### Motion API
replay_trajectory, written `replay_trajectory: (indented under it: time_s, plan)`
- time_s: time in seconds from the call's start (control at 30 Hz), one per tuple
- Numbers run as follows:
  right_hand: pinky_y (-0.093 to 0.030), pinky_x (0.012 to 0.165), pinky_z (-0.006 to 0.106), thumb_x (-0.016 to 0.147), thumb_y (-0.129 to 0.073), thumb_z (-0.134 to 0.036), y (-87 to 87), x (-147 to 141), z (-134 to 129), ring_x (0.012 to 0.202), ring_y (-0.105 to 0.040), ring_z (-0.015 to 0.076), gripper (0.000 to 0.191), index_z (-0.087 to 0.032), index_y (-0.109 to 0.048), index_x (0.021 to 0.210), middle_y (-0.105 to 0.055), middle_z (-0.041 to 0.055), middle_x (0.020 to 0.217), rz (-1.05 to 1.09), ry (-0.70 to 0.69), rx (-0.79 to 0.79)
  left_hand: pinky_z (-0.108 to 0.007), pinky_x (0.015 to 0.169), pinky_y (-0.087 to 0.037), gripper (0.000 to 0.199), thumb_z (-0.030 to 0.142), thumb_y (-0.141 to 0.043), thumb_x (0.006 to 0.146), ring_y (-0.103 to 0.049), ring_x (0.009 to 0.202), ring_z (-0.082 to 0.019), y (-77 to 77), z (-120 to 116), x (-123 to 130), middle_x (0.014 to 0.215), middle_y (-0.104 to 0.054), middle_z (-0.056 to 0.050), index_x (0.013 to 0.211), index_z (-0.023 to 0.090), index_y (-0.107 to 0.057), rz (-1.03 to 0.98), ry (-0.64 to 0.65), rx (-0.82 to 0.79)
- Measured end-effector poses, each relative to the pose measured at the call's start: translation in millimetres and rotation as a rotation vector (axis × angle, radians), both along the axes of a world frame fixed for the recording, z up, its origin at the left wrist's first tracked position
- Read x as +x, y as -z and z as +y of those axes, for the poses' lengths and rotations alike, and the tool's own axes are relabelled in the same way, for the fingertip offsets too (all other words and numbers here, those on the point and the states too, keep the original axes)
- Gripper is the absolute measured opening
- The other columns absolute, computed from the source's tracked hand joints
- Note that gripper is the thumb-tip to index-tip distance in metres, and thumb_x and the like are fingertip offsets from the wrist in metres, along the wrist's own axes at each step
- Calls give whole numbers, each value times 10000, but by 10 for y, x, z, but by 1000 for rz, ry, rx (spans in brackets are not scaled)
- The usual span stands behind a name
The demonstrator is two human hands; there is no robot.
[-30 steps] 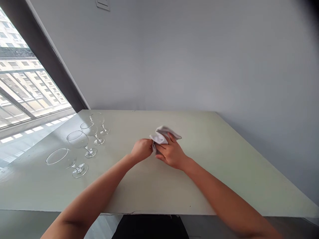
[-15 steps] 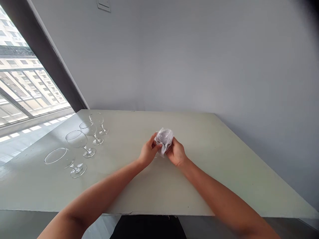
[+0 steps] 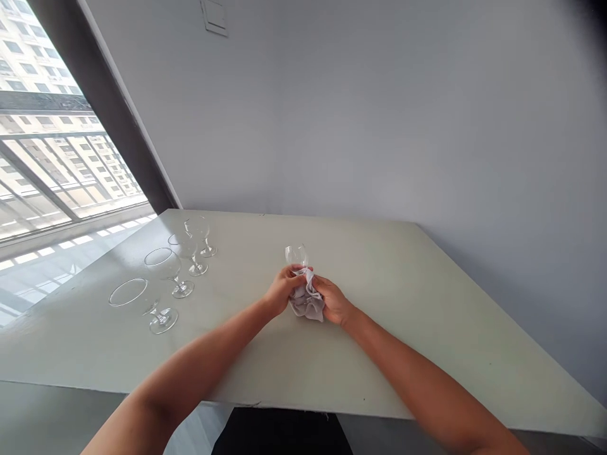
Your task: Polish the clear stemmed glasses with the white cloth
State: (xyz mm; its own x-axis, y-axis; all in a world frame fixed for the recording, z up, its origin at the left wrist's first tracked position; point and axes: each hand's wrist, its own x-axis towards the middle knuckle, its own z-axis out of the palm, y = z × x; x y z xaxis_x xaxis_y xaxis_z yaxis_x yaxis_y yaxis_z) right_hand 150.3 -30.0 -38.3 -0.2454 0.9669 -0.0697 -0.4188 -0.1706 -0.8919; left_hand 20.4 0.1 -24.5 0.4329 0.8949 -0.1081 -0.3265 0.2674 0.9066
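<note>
A clear stemmed glass [image 3: 296, 254] is in front of me, its bowl pointing away above my fingers. My left hand [image 3: 281, 289] is closed around the glass below the bowl, with the thumb pressed on the white cloth [image 3: 307, 311]. On the other side, my right hand [image 3: 333, 301] grips that cloth, which is bunched around the stem and foot. Folds and fingers hide most of the lower glass. Several similar stemmed glasses stand upright in a slanting row on the left, the nearest glass [image 3: 164, 321] apart from my left forearm.
The pale table [image 3: 389, 354] reaches to the grey wall [image 3: 379, 126] behind it. A window [image 3: 57, 145] with a dark frame is at the left. On the wall sits a white switch plate [image 3: 214, 17]. The table's front edge crosses below my forearms.
The cloth has gone from the bowl's mouth to the stem and foot. The glass's bowl now shows uncovered, facing away. My view has shifted slightly, and the standing glasses appear further right.
</note>
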Motion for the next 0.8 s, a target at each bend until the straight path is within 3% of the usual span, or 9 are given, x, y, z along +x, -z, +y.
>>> replay_trajectory:
  time_s: [0.1,0.17,0.27,0.37,0.47,0.57,0.67,0.73,0.8]
  plan:
    - [-426,480,265,746,-583,-429,-17,11,-19,581,-515,137,292,-205,-590,933,-553,15,709,-148,15,25,-302,644,-471,407,268,-720,594,-603,700,-157,5,14,-1,953,-626,-81,926,157,-512,-74,-27,-6]
    - [-447,489,275,782,-535,-383,-13,-3,-56,613,-528,148,274,-207,-580,987,-561,23,746,-355,110,150,-303,642,-471,420,253,-718,594,-613,701,-159,18,43,-12,967,-633,-83,938,167,-493,-75,-87,-4]
    - [-477,703,333,820,-455,-235,25,-42,-138,838,-547,190,228,-216,-606,989,-602,57,900,-761,172,592,-288,715,-458,390,198,-712,596,-631,805,-175,13,136,-83,903,-651,-65,896,176,-464,-99,-260,-33]
    - [-449,786,335,833,-384,-130,47,-93,-242,928,-523,193,299,-215,-621,995,-616,63,999,-1072,32,930,-309,794,-446,364,155,-709,607,-628,894,-206,-34,275,-218,889,-652,-67,840,177,-429,-189,-364,-124]
    - [-446,802,352,847,-451,-246,-33,-122,-349,1022,-495,223,297,-218,-570,1118,-547,63,1199,-1236,-111,1051,-328,838,-440,347,153,-702,635,-621,927,-214,-90,415,-366,928,-646,-73,831,178,-416,-325,-408,-135]
    - [-381,900,431,765,-562,-471,-212,-98,-407,1199,-346,306,392,-275,-585,1103,-422,12,1346,-1315,-182,1145,-313,864,-425,339,161,-692,658,-603,974,-204,-127,510,-473,979,-640,-73,850,186,-414,-403,-432,-80]
    - [-376,886,414,829,-509,-387,-407,-60,-329,1128,-412,262,225,-279,-638,978,-539,7,1225,-1354,48,1089,-309,879,-406,343,189,-688,673,-583,1014,-199,-161,521,-494,1008,-639,-75,877,198,-412,-373,-427,-22]
    - [-399,848,371,857,-471,-279,-511,-67,-186,1005,-482,213,196,-241,-643,945,-599,46,1100,-1360,282,1015,-322,900,-387,353,214,-692,670,-577,1024,-203,-189,475,-449,1011,-641,-70,896,204,-421,-321,-405,38]
    - [-414,828,333,835,-498,-244,-573,-111,4,948,-504,192,192,-208,-628,972,-605,70,1024,-1360,394,958,-347,934,-361,365,240,-693,666,-564,1045,-212,-212,398,-364,1038,-635,-72,927,208,-440,-265,-367,109]
